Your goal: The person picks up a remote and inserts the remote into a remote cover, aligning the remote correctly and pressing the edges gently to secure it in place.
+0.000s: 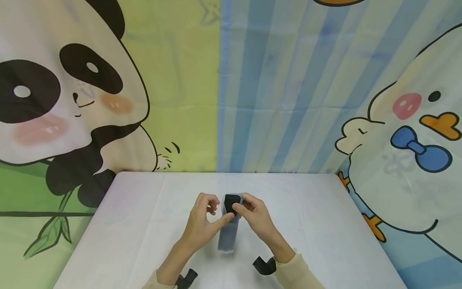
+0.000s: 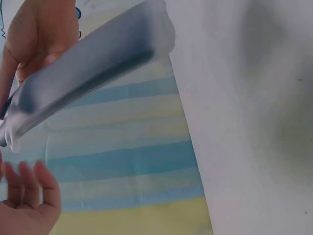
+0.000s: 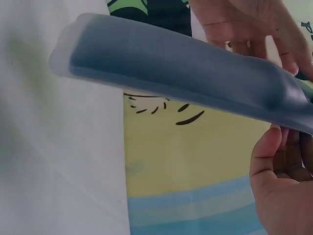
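A long dark object in a translucent blue-grey sleeve stands between both hands, its black end showing at the top. My right hand holds it at this end, thumb on the black part and fingers round the far side. The left hand reaches its thumb to the sleeve's near edge; its other fingers are loosely bent, apart from the object, as the left wrist view also shows. In the right wrist view the sleeve slants across, its cloudy tip extending past the dark part inside. The object's exact kind cannot be told.
A white-covered table lies under the hands. Behind it hangs a printed cloth with a panda at left, blue stripes in the middle and a white bird at right. Black wrist mounts sit at the cuffs.
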A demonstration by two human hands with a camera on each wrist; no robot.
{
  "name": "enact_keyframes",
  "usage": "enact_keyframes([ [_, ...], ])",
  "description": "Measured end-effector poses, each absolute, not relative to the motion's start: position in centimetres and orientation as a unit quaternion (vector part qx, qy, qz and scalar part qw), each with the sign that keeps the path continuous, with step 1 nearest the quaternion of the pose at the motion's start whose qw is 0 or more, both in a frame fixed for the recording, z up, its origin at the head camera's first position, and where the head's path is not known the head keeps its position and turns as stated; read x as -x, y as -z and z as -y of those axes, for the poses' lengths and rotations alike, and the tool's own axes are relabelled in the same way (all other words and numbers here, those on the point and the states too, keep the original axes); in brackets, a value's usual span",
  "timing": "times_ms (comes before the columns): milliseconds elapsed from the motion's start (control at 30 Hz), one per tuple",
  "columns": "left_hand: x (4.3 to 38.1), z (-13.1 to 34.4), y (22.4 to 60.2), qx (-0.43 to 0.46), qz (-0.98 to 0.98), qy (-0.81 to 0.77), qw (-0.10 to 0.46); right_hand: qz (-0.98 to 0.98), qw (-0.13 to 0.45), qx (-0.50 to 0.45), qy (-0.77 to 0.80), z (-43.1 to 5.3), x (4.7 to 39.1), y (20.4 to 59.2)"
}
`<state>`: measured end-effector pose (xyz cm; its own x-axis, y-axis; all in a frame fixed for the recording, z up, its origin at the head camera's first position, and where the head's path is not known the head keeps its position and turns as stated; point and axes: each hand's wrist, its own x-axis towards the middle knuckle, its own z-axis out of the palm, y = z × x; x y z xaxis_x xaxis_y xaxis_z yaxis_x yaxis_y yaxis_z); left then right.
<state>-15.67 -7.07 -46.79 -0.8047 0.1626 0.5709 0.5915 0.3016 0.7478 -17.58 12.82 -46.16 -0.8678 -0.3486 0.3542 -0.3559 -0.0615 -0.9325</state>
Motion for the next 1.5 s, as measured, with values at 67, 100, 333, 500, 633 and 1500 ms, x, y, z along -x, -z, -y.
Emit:
enact_keyframes([
  [67, 15.9, 7.2, 46.8, 0.262, 0.783, 0.511, 0.240, 0.684, 0.004, -0.255, -0.684, -12.8, 17.6, 46.2],
  [100, 16.0, 7.3, 46.8, 0.271, 0.782, 0.503, 0.250, 0.683, 0.004, -0.252, -0.686, -12.8, 17.6, 46.3],
  [333, 16.6, 8.0, 46.2, 0.303, 0.793, 0.483, 0.216, 0.623, -0.031, -0.297, -0.724, -12.7, 17.7, 46.6],
  [500, 16.5, 8.3, 45.9, 0.323, 0.775, 0.528, 0.130, 0.583, -0.058, -0.343, -0.734, -12.8, 17.6, 46.9],
  [633, 16.4, 8.8, 45.8, 0.338, 0.729, 0.594, 0.026, 0.537, -0.088, -0.366, -0.754, -12.9, 17.5, 47.0],
  [1500, 16.2, 8.7, 43.6, 0.382, 0.818, 0.220, 0.369, 0.578, -0.118, -0.437, -0.679, -14.0, 17.9, 46.6],
])
